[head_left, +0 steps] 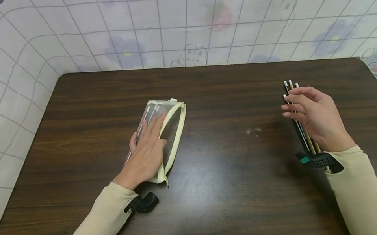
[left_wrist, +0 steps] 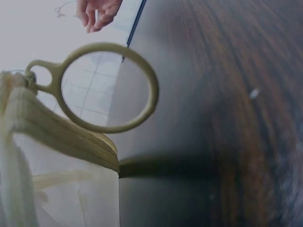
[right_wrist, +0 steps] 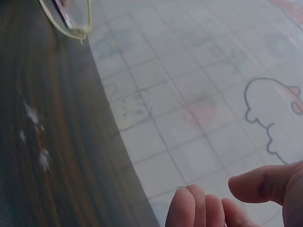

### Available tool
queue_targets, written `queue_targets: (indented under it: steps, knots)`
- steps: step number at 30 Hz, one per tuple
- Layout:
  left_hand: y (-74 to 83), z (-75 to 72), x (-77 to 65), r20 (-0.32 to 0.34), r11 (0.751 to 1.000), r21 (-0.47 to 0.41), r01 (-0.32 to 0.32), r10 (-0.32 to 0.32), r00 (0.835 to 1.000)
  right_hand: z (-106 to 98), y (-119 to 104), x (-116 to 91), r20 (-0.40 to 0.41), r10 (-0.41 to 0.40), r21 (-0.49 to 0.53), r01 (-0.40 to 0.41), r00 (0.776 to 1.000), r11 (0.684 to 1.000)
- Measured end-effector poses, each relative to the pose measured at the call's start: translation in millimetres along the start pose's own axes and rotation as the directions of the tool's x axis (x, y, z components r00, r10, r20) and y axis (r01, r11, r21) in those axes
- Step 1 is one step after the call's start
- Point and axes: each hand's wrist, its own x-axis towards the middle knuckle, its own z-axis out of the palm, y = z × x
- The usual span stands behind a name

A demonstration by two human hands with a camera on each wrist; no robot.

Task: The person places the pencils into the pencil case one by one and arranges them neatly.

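My left hand (head_left: 146,150) lies spread over a see-through pencil case (head_left: 179,134) with cream zipper trim, its fingers straight on the top face. A few pencils (head_left: 149,112) show through the material near the fingertips. The left wrist view has the case's edge and its cream ring zipper pull (left_wrist: 154,90) close up. At the right, my right hand (head_left: 318,116) hovers over several dark and gold pencils (head_left: 302,134) lying side by side. Its fingers are loosely bent; thumb and fingertips (right_wrist: 182,203) stand apart with nothing between them.
Both sit on a dark wood-grain table (head_left: 222,208). Small white specks (head_left: 253,130) mark its surface left of the loose pencils. A white gridded curtain (head_left: 168,21) with cartoon prints hangs along the back and sides. Each wrist wears a black camera strap (head_left: 144,203).
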Motion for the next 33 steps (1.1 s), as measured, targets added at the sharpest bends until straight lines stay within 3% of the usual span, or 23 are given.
queue_targets:
  steps: [9, 25, 33]
  knots:
    - [1.1, -1.1, -0.2, 0.002, 1.000, -0.009, -0.002, 0.002, 1.000, -26, -2, 5, -0.062, 0.030, -0.003, -0.030, 0.998, 1.000]
    - [-0.2, 2.2, 0.7, 0.003, 1.000, 0.015, 0.008, -0.008, 1.000, -59, -1, 9, -0.089, 0.051, 0.030, -0.048, 0.995, 0.998]
    - [-0.5, 3.6, 0.8, -0.002, 1.000, 0.006, -0.007, 0.007, 1.000, -73, 0, 9, -0.161, 0.085, -0.043, -0.093, 0.983, 0.995]
